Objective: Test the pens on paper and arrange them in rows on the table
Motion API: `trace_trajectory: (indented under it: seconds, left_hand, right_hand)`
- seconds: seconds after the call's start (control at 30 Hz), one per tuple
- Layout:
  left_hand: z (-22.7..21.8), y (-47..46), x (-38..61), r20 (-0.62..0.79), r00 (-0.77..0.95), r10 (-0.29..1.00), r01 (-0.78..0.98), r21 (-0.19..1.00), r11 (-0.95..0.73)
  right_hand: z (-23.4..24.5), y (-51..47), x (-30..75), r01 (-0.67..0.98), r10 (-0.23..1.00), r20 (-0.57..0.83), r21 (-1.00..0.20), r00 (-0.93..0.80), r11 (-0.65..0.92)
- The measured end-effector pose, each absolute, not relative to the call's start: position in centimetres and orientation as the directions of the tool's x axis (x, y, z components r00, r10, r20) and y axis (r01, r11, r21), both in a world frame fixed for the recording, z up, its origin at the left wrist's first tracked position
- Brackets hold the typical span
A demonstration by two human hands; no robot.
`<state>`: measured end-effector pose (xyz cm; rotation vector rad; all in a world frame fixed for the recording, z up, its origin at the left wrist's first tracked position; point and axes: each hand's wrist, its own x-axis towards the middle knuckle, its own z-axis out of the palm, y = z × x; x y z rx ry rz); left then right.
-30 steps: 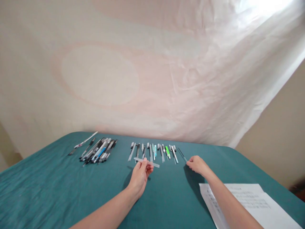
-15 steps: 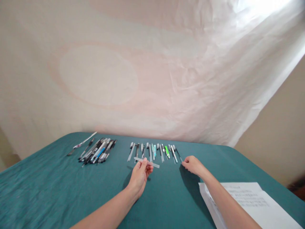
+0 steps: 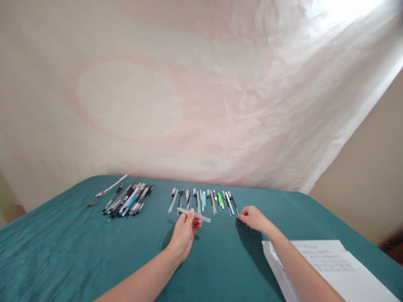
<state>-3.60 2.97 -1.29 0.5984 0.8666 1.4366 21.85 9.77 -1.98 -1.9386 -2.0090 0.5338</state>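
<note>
Between the thumb and fingers of my left hand [image 3: 185,235] is a clear, frosted pen barrel [image 3: 204,218], held nearly level above the cloth. My right hand [image 3: 254,218] is closed in a pinch at the near end of a thin dark pen refill [image 3: 234,204], which lies at the right end of a row of pen parts. Small dark caps, clear barrels [image 3: 172,203] and refills make up that row. Among them are a bright green pen piece [image 3: 221,200], a turquoise one [image 3: 204,198] and a white pen tube [image 3: 229,203].
A heap of pens [image 3: 130,199], mostly black and clear with one blue, lies at the left. Beyond it rests a long whitish pen [image 3: 111,186]. Printed paper sheets [image 3: 330,260] lie at the right front on the green tablecloth [image 3: 94,251]. A pale hanging sheet [image 3: 201,105] stands behind the table.
My right hand has shifted slightly left with the refill's near end, bringing it closer to the row. My left hand holds the barrel in the same place.
</note>
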Motion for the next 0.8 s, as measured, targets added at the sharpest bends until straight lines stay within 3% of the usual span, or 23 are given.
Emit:
trace_trajectory:
  seconds: [0.23, 0.3, 0.37, 0.43, 0.63, 0.8]
  left_hand:
    - [-1.1, 2.8, -3.4, -0.114, -0.031, 0.993, -0.52, 0.85, 0.081]
    - [-0.9, 2.7, -3.3, -0.098, -0.009, 0.995, -0.466, 0.881, 0.083]
    - [-0.8, 2.5, -3.1, -0.074, 0.0, 0.997, -0.42, 0.905, 0.067]
    - [-0.7, 2.4, -3.1, -0.045, 0.008, 0.999, -0.389, 0.92, 0.045]
    - [-0.8, 2.3, -3.1, 0.01, 0.031, 0.999, -0.342, 0.94, 0.001]
    - [-0.8, 2.2, -3.1, 0.037, 0.056, 0.998, -0.291, 0.957, -0.019]
  right_hand:
    - [0.7, 8.4, 20.8, 0.871, 0.996, 0.003, -0.486, -0.086, 0.077]
    - [1.7, 7.2, 19.4, 0.823, 0.985, -0.02, -0.551, -0.173, 0.133]
    - [2.4, 5.8, 17.5, 0.659, 0.924, -0.102, -0.73, -0.368, 0.181]
    - [2.8, 4.4, 15.6, 0.558, 0.874, -0.118, -0.807, -0.471, 0.192]
    - [2.7, 2.8, 13.1, 0.611, 0.87, 0.073, -0.683, -0.488, 0.401]
    - [3.2, 2.7, 13.4, 0.6, 0.883, 0.158, -0.68, -0.442, 0.421]
